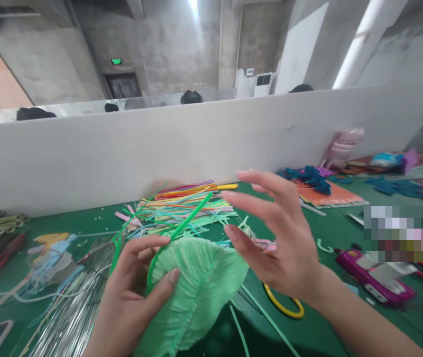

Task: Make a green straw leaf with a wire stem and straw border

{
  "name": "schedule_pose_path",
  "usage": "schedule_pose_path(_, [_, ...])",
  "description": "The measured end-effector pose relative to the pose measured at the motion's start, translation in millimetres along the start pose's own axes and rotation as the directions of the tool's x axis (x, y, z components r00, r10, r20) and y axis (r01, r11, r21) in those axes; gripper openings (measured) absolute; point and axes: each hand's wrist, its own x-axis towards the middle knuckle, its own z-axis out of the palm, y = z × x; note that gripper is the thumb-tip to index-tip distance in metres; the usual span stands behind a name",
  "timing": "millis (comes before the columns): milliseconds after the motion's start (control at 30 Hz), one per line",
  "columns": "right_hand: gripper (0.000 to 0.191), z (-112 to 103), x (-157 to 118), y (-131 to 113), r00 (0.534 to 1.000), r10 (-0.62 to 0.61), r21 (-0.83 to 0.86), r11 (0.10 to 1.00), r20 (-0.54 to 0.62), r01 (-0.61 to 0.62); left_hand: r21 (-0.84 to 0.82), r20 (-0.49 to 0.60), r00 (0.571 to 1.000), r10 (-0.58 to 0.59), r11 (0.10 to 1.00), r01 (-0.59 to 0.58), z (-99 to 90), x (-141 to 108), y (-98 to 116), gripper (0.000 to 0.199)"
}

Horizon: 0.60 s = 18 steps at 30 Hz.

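My left hand (pixel 133 292) is closed on a pale green leaf (pixel 204 287) with a ribbed, fuzzy surface, the thumb on its face and the fingers partly hidden behind. A bright green pipe cleaner (pixel 192 216) lies along the leaf's left edge, pinched at the left fingertips, and its free end sticks up to the right. To the right of the leaf, my right hand (pixel 285 238) is raised with fingers apart and nothing between them. Its fingertips are near the free end of the pipe cleaner; no contact shows.
Coloured pipe cleaners (pixel 181 198) lie in a pile behind the leaf. Thin metal wires (pixel 73 317) spread at lower left near a yellow glue gun (pixel 53 242). A yellow handle loop (pixel 285 310) and a magenta device (pixel 375 282) sit at right. A white partition (pixel 122 158) bounds the table.
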Motion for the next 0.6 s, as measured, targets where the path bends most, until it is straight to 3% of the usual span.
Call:
schedule_pose_path(67, [0.031, -0.8, 18.1, -5.3, 0.982, -0.171, -0.050, 0.983, 0.085, 0.176, 0.006, -0.009, 1.000, 0.006, 1.000, -0.006, 0.7, -0.7, -0.7, 0.029])
schedule_pose_path(133, [0.026, 4.4, 26.2, -8.0, 0.959, -0.229, -0.038, 0.970, 0.165, 0.238, 0.016, -0.008, 1.000, 0.026, 1.000, -0.026, 1.0, -1.1, -0.9, 0.030])
schedule_pose_path(367, [0.025, 23.1, 12.7, 2.3, 0.964, -0.200, 0.052, 0.980, 0.177, 0.194, 0.059, 0.041, 0.996, 0.081, 0.995, -0.084, -0.8, 2.3, -3.4, 0.033])
schedule_pose_path(600, [0.018, 21.2, 11.0, 8.1, 0.970, -0.183, 0.115, 0.979, 0.157, 0.166, 0.005, -0.081, 0.995, -0.064, 0.998, 0.064, 14.6, -4.7, 6.3, 0.036])
